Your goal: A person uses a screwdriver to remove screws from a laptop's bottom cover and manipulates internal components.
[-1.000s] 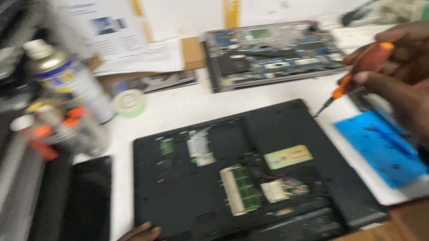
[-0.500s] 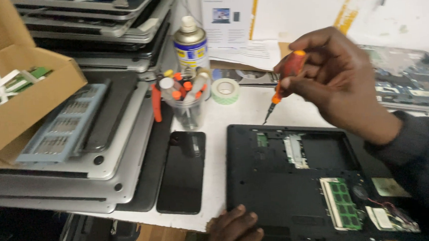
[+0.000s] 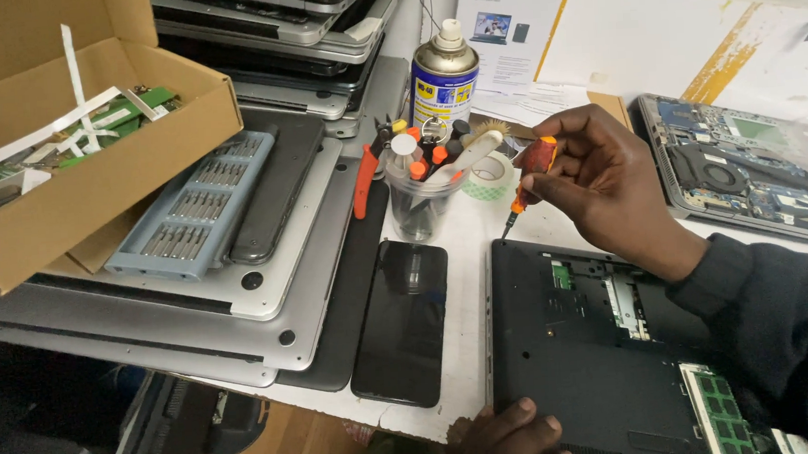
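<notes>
Right hand (image 3: 598, 182) clamped on red-handled screwdriver (image 3: 530, 174), tip down, just above far-left corner of opened black laptop (image 3: 560, 339) at table's near edge. Left hand (image 3: 511, 440) resting on laptop's near edge, fingers loosely curled, holding nothing. Black phone (image 3: 402, 322) lying just left of laptop. Clear cup of tools (image 3: 418, 198), tape roll (image 3: 490, 177) and spray can (image 3: 443, 77) behind. Table (image 3: 462, 251) white.

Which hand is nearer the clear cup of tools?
Right. The right hand holds a screwdriver just beside the cup; the left hand rests on the open laptop, farther off.
</notes>
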